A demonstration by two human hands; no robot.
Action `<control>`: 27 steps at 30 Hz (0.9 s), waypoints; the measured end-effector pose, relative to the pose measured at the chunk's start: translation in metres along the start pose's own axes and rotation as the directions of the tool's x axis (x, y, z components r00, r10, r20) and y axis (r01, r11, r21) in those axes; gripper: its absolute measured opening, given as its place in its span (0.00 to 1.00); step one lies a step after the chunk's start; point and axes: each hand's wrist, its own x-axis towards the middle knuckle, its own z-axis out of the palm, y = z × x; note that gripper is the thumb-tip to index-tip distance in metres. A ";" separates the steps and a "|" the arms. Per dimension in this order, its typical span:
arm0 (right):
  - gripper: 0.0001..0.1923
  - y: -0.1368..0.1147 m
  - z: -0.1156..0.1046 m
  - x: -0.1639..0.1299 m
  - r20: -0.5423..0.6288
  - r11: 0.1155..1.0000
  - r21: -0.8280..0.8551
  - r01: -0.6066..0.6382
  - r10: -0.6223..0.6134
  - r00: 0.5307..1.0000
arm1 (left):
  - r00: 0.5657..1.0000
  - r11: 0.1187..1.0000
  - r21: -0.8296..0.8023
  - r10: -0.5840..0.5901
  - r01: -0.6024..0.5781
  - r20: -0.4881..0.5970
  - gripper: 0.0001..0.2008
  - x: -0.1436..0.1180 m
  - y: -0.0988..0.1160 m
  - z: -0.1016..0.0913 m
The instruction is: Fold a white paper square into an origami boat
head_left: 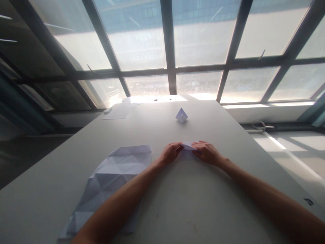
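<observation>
A small folded sheet of white paper point(188, 155) lies on the table between my hands. My left hand point(171, 152) grips its left edge, fingers and thumb closed on it. On the right side, my right hand point(206, 151) holds the same paper, its fingers bent over the upper edge. A fold runs across the paper's top part. Beyond my hands stands a pointed origami piece point(181, 115) of white paper. Under and beside my left forearm is a large creased sheet of paper point(119, 166), partly hidden by that arm.
The white table point(162, 125) reaches to a wall of windows with dark frames point(168, 44). Flat paper sheets point(120, 111) lie at its far left, with a small white object point(107, 110) alongside. A coiled cable point(259, 126) is beyond the right edge.
</observation>
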 end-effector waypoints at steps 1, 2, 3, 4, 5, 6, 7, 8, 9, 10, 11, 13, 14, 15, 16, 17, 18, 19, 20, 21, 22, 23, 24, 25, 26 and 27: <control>0.18 -0.001 0.000 0.000 -0.006 0.998 0.026 -0.050 0.050 0.999 | 0.999 0.999 0.013 -0.039 0.039 -0.025 0.17 0.000 0.001 0.000; 0.19 -0.003 0.001 -0.001 -0.024 0.993 0.049 -0.104 0.105 0.994 | 0.997 0.997 0.020 -0.068 0.069 -0.046 0.18 -0.001 0.002 -0.001; 0.20 -0.004 0.002 -0.001 -0.053 0.985 0.075 -0.154 0.158 0.986 | 0.994 0.996 0.016 -0.083 0.084 -0.067 0.17 -0.001 0.004 -0.001; 0.21 -0.006 0.004 -0.001 -0.089 0.975 0.111 -0.192 0.202 0.975 | 0.992 0.996 0.000 -0.085 0.086 -0.093 0.16 -0.001 0.005 -0.001; 0.21 -0.007 0.006 0.000 -0.131 0.963 0.165 -0.214 0.236 0.963 | 0.989 0.997 -0.020 -0.078 0.076 -0.125 0.15 -0.001 0.006 -0.001; 0.21 -0.008 0.008 0.001 -0.170 0.946 0.238 -0.218 0.262 0.950 | 0.985 0.997 -0.038 -0.066 0.061 -0.159 0.14 0.000 0.007 -0.001; 0.20 -0.009 0.010 0.002 -0.201 0.921 0.329 -0.209 0.284 0.938 | 0.980 0.998 -0.047 -0.055 0.047 -0.191 0.15 0.000 0.008 -0.001; 0.20 -0.009 0.013 0.004 -0.216 0.881 0.431 -0.194 0.309 0.926 | 0.976 0.998 -0.045 -0.047 0.038 -0.214 0.17 0.001 0.008 -0.001; 0.20 -0.008 0.015 0.005 -0.215 0.826 0.533 -0.182 0.341 0.915 | 0.973 0.999 -0.035 -0.044 0.037 -0.227 0.19 0.001 0.007 0.000; 0.19 -0.008 0.018 0.007 -0.197 0.757 0.629 -0.178 0.376 0.905 | 0.973 0.999 -0.020 -0.043 0.040 -0.225 0.21 0.002 0.007 0.001; 0.19 -0.006 0.020 0.008 -0.166 0.679 0.712 -0.180 0.412 0.896 | 0.976 0.999 0.000 -0.044 0.045 -0.213 0.23 0.002 0.006 0.002; 0.18 -0.003 0.022 0.010 -0.082 0.519 0.831 -0.200 0.471 0.878 | 0.984 0.997 0.056 -0.047 0.057 -0.174 0.24 0.001 0.004 0.003; 0.18 -0.001 0.023 0.010 -0.044 0.452 0.866 -0.213 0.493 0.869 | 0.987 0.994 0.094 -0.048 0.063 -0.151 0.25 0.001 0.004 0.003; 0.18 0.002 0.023 0.010 -0.016 0.400 0.889 -0.224 0.515 0.857 | 0.990 0.988 0.137 -0.052 0.070 -0.129 0.26 0.000 0.004 0.003; 0.18 0.004 0.023 0.010 0.001 0.362 0.903 -0.234 0.540 0.842 | 0.992 0.980 0.182 -0.060 0.080 -0.113 0.26 0.000 0.005 0.002; 0.18 0.007 0.023 0.010 0.009 0.334 0.911 -0.240 0.567 0.823 | 0.992 0.970 0.224 -0.070 0.092 -0.104 0.27 -0.001 0.006 0.001; 0.17 0.010 0.024 0.010 0.008 0.315 0.917 -0.244 0.597 0.803 | 0.992 0.961 0.259 -0.078 0.101 -0.101 0.28 -0.001 0.008 0.000; 0.17 0.012 0.024 0.010 0.001 0.304 0.921 -0.244 0.625 0.781 | 0.992 0.953 0.285 -0.080 0.105 -0.099 0.28 -0.002 0.010 -0.002; 0.17 0.014 0.024 0.011 -0.010 0.301 0.922 -0.244 0.649 0.760 | 0.992 0.948 0.302 -0.075 0.101 -0.098 0.28 -0.002 0.013 -0.002; 0.16 0.015 0.025 0.011 -0.022 0.305 0.920 -0.246 0.667 0.744 | 0.994 0.946 0.312 -0.064 0.090 -0.092 0.27 -0.003 0.016 -0.003; 0.16 0.016 0.026 0.012 -0.032 0.315 0.915 -0.251 0.678 0.734 | 0.995 0.946 0.316 -0.051 0.075 -0.082 0.25 -0.004 0.019 -0.002; 0.16 0.016 0.026 0.013 -0.040 0.329 0.909 -0.256 0.681 0.731 | 0.997 0.947 0.315 -0.038 0.057 -0.067 0.23 -0.005 0.022 -0.001; 0.16 0.016 0.027 0.013 -0.046 0.345 0.901 -0.262 0.676 0.735 | 0.998 0.949 0.311 -0.028 0.042 -0.050 0.22 -0.006 0.025 0.002; 0.17 0.016 0.028 0.014 -0.049 0.364 0.892 -0.267 0.667 0.744 | 0.999 0.951 0.308 -0.022 0.031 -0.031 0.21 -0.007 0.027 0.005; 0.18 0.016 0.030 0.014 -0.053 0.384 0.882 -0.273 0.656 0.753 | 1.000 0.951 0.307 -0.020 0.022 -0.010 0.21 -0.008 0.029 0.008; 0.19 0.016 0.031 0.014 -0.058 0.405 0.870 -0.280 0.649 0.758 | 1.000 0.950 0.312 -0.022 0.017 0.013 0.22 -0.009 0.030 0.011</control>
